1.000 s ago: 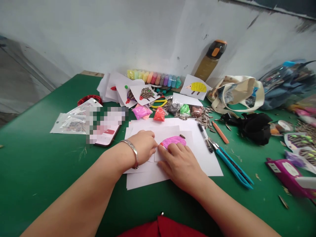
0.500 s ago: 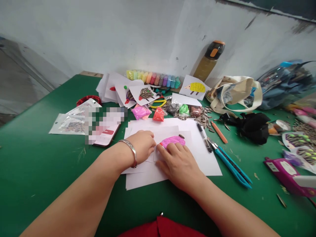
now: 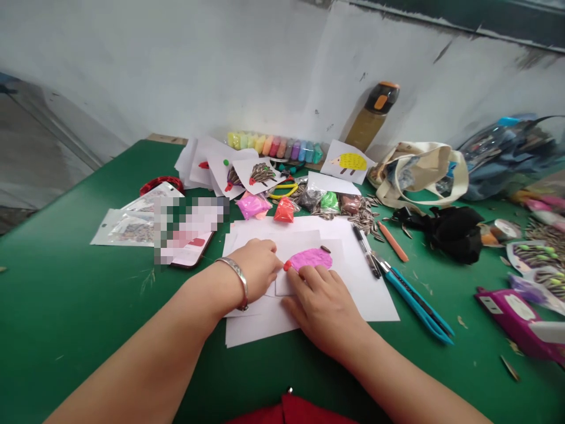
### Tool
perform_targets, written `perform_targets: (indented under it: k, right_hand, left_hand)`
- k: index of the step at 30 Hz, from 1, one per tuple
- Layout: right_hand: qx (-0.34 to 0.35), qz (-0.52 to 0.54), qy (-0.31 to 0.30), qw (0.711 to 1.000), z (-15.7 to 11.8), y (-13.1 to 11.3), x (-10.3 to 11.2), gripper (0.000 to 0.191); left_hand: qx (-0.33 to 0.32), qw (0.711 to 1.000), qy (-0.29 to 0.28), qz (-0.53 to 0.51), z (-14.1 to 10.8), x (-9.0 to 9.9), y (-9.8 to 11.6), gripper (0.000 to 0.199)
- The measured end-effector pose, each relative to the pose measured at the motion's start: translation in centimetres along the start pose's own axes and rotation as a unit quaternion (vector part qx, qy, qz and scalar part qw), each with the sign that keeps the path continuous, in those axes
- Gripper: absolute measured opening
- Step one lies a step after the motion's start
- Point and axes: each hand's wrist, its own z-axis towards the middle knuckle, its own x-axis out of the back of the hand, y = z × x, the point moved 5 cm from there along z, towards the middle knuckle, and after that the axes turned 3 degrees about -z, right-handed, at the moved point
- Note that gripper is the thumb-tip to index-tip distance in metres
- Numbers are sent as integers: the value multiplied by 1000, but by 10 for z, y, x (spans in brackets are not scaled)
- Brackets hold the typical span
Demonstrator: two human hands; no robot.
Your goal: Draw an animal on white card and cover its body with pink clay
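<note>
A flat pink-purple clay oval (image 3: 313,258) lies on white paper (image 3: 371,300), with a small lump of red clay (image 3: 287,266) at its left end. One sunflower seed (image 3: 325,249) rests at the oval's upper right edge. My left hand (image 3: 256,265), a silver bangle on its wrist, points its index finger at the red lump, the tip touching or nearly touching it; the other fingers are bent and partly hidden. My right hand (image 3: 324,303) rests on the paper over the oval's lower edge, thumb and index finger apart, index tip by the red lump.
Behind the paper are bagged red clay (image 3: 285,210), sunflower seeds (image 3: 364,215) and hedgehog pictures (image 3: 261,175). A pen (image 3: 366,252), an orange stick (image 3: 392,241) and blue tweezers (image 3: 417,303) lie on the right. A phone (image 3: 194,250) sits left; a bottle (image 3: 373,115) stands behind.
The camera view has shifted slightly. My left index finger has straightened towards the red lump, and more of the lump shows between my hands.
</note>
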Motion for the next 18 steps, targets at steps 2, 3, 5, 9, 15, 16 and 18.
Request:
perform_targets:
  k: [2, 3, 5, 9, 15, 16, 18]
  right_hand:
    - [0, -2, 4, 1000, 0, 0, -1, 40]
    - [0, 0, 6, 1000, 0, 0, -1, 40]
    - [-1, 12, 7, 1000, -1, 1, -1, 41]
    - [-8, 29, 1, 1000, 0, 3, -2, 43]
    - [-12, 33, -6, 999, 2, 4, -2, 42]
    - [-12, 35, -7, 999, 1, 4, -2, 41]
    - [-12, 37, -7, 999, 0, 4, -1, 41]
  left_hand:
    - [-1, 1000, 0, 9, -1, -1, 2, 23]
    - [-1, 1000, -1, 15, -1, -1, 3, 23]
    - [-2, 1000, 0, 18, -1, -1, 4, 24]
    - [-3, 1000, 2, 10, 0, 0, 3, 22]
    - [1, 1000, 6, 24, 0, 0, 2, 23]
    - [1, 1000, 7, 23, 0, -1, 2, 24]
    - [-3, 1000, 7, 16, 0, -2, 1, 24]
